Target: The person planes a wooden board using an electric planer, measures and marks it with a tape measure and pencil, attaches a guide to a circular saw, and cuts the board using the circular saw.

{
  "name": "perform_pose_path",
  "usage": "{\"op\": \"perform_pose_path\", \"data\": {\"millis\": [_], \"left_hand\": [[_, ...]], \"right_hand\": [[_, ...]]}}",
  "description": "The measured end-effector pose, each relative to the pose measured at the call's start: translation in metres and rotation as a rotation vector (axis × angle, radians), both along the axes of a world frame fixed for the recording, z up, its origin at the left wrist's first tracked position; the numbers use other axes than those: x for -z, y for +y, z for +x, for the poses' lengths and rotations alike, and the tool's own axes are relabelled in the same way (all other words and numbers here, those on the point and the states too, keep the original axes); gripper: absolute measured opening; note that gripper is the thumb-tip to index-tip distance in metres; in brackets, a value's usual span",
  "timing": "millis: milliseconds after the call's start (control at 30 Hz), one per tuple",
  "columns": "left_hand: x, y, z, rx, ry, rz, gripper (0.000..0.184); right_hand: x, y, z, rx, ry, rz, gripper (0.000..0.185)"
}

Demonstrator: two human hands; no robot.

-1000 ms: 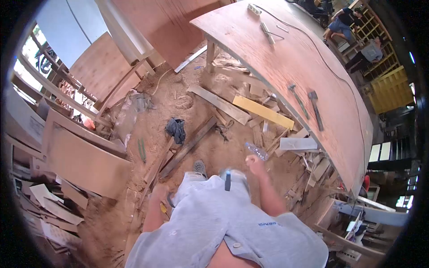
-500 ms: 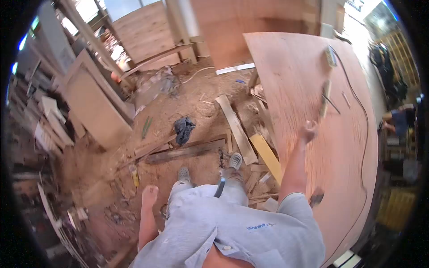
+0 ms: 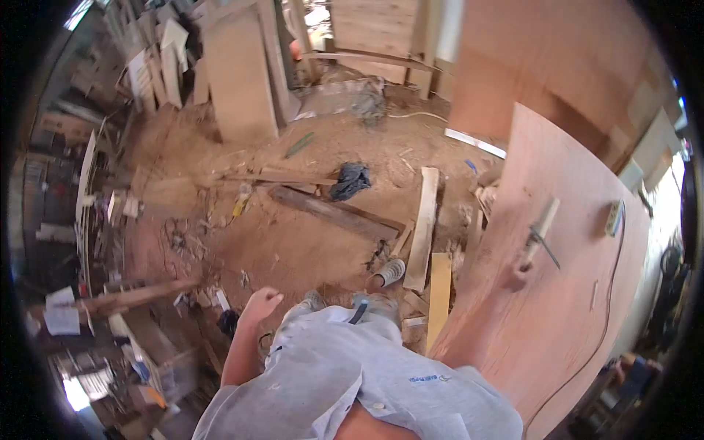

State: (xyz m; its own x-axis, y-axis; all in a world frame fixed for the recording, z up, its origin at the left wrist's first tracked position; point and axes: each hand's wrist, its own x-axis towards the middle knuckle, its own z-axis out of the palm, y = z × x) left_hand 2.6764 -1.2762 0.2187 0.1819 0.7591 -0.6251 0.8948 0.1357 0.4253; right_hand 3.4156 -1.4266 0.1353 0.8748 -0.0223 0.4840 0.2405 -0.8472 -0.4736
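My left hand (image 3: 262,303) hangs in the air at my left side, fingers curled, holding nothing that I can see. Over the large plywood sheet (image 3: 565,169) on the right is my right hand (image 3: 519,275), blurred by motion. Just beyond it lies a pale wooden-handled tool (image 3: 543,226) with a dark rod across it; whether my fingers touch it is unclear. A power strip (image 3: 614,218) with a cable rests farther right on the sheet.
On the sandy floor ahead are a black plastic bag (image 3: 350,181), a dark beam (image 3: 334,213), a pale plank (image 3: 423,227) and a yellow board (image 3: 439,301). Panels (image 3: 238,81) lean at the back left. Scrap and clutter lie at the left.
The view has swung leftward, so the floor and plywood sheet appear turned. My right hand came over the sheet, near the wooden-handled tool. The clear plastic bottle seen near it earlier is out of sight.
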Motion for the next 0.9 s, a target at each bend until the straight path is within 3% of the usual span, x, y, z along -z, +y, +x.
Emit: {"op": "perform_pose_path", "data": {"millis": [67, 100, 167, 200, 267, 367, 467, 533, 567, 633, 767, 867, 900], "left_hand": [[-0.037, 0.012, 0.056, -0.247, -0.265, -0.078, 0.04], [-0.045, 0.017, 0.068, -0.296, -0.403, -0.136, 0.044], [-0.065, 0.02, 0.086, -0.35, -0.615, -0.075, 0.052], [-0.079, 0.018, 0.092, -0.485, -0.754, -0.026, 0.051], [-0.105, 0.012, 0.088, -0.742, -1.038, 0.082, 0.05], [-0.123, -0.012, 0.025, -1.124, -1.319, 0.142, 0.048], [-0.142, -0.055, -0.062, -1.0, -1.376, 0.194, 0.04], [-0.142, -0.086, -0.119, -1.034, -1.239, 0.253, 0.026], [-0.139, -0.103, -0.15, -1.0, -1.162, 0.293, 0.022], [-0.131, -0.143, -0.208, -0.836, -0.878, 0.433, 0.016], [-0.143, -0.201, -0.301, -0.665, -0.94, 0.341, 0.023], [-0.158, -0.229, -0.345, -0.665, -1.015, 0.398, 0.025], [-0.158, -0.235, -0.357, -0.679, -1.004, 0.413, 0.027]], "right_hand": [[-0.036, 0.068, -0.116, -0.38, 0.212, 0.375, 0.031], [-0.048, 0.088, -0.16, -0.736, 0.222, 0.388, 0.025], [-0.093, 0.131, -0.274, -0.906, 0.437, 0.391, 0.023], [-0.141, 0.137, -0.319, -1.092, 0.681, 0.32, 0.026], [-0.166, 0.145, -0.397, -1.517, 0.399, 0.378, 0.032], [-0.182, 0.12, -0.497, -1.854, 0.382, 0.337, 0.043], [-0.185, 0.087, -0.588, -2.099, 0.408, 0.26, 0.048], [-0.192, 0.067, -0.642, -2.237, 0.388, 0.13, 0.049], [-0.201, 0.058, -0.664, -2.293, 0.384, -0.068, 0.048], [-0.223, 0.043, -0.712, -2.33, 0.264, 0.075, 0.048], [-0.301, 0.042, -0.797, -2.4, -0.101, 0.093, 0.038], [-0.261, 0.049, -0.841, -2.604, 0.117, -0.67, 0.04], [-0.256, 0.048, -0.856, -2.598, 0.098, -0.724, 0.042]]}}
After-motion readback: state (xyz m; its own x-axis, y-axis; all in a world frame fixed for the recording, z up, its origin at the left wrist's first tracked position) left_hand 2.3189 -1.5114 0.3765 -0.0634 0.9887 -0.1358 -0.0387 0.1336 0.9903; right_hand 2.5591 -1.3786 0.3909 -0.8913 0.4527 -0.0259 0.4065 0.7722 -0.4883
